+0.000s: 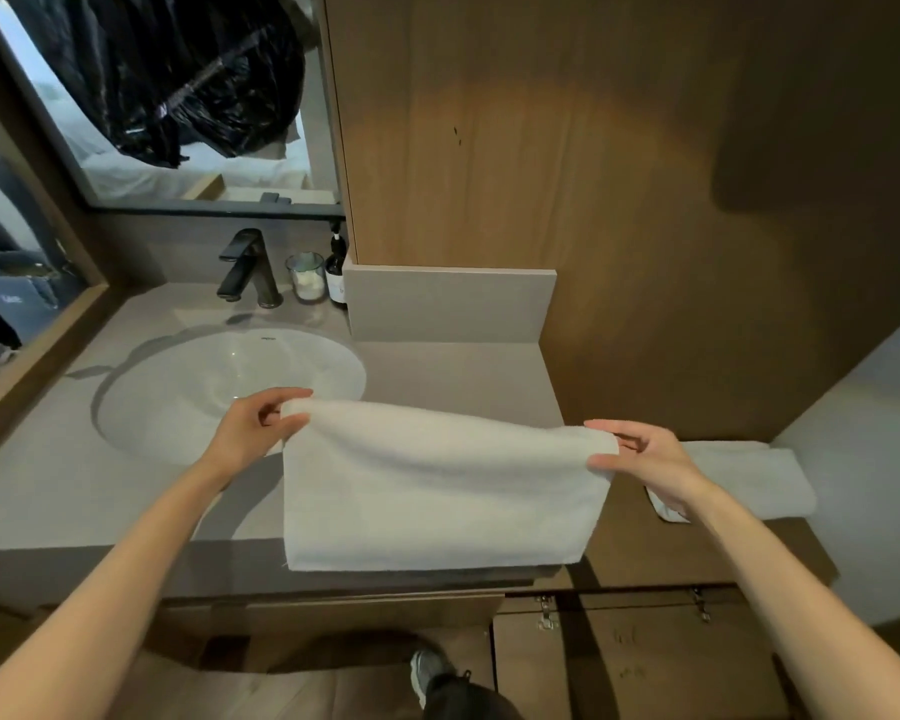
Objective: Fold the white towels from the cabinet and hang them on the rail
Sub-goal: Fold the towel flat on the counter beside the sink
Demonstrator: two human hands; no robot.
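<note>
I hold a white towel point(437, 491) stretched in the air over the front edge of the grey counter point(74, 491). My left hand point(253, 428) pinches its upper left corner. Its upper right corner is pinched by my right hand point(645, 459). The towel hangs doubled, its lower edge level with the counter's front. A second white towel point(744, 475) lies folded to the right, behind my right wrist, partly hidden by it. I see no rail in this view.
A white round sink point(193, 387) sits left of the towel, with a black tap point(245, 267), a glass jar point(305, 278) and a dark pump bottle point(336, 272) behind it. A wooden wall panel point(593, 174) rises at the back. A cabinet door point(635, 662) is below right. My shoe point(427, 667) is on the floor.
</note>
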